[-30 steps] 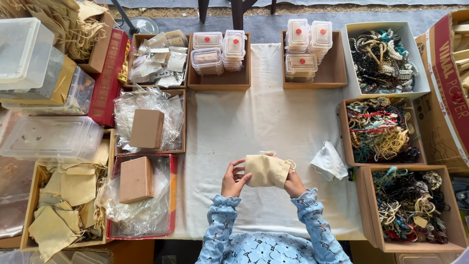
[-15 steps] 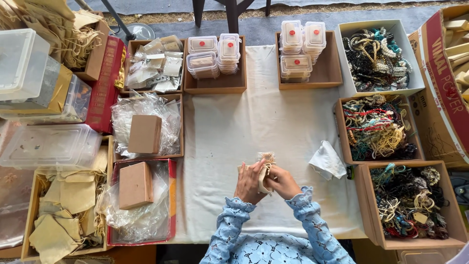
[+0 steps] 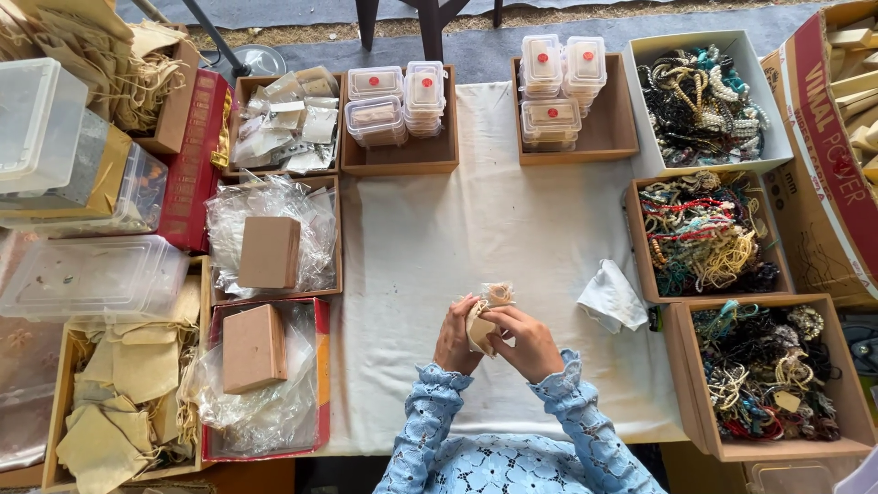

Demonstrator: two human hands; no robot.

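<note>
Cloth: white counter (image 3: 457,229) bare ahead of the hands.
Grip: left hand (image 3: 455,337) and right hand (image 3: 529,342) both clamped on beige pouch (image 3: 481,320).
Right: folded white cloth (image 3: 611,299), probably loose, near bead boxes (image 3: 704,233).

Both hands meet at the near middle of the white cloth-covered table (image 3: 457,229), the left hand (image 3: 455,337) and right hand (image 3: 528,342) gripping a small beige fabric pouch (image 3: 482,320). A crumpled white cloth (image 3: 612,298) lies just right; three open cardboard boxes of tangled beaded necklaces (image 3: 704,233) line the right edge.

Both hands (image 3: 498,338) hold a beige pouch (image 3: 483,322).
</note>
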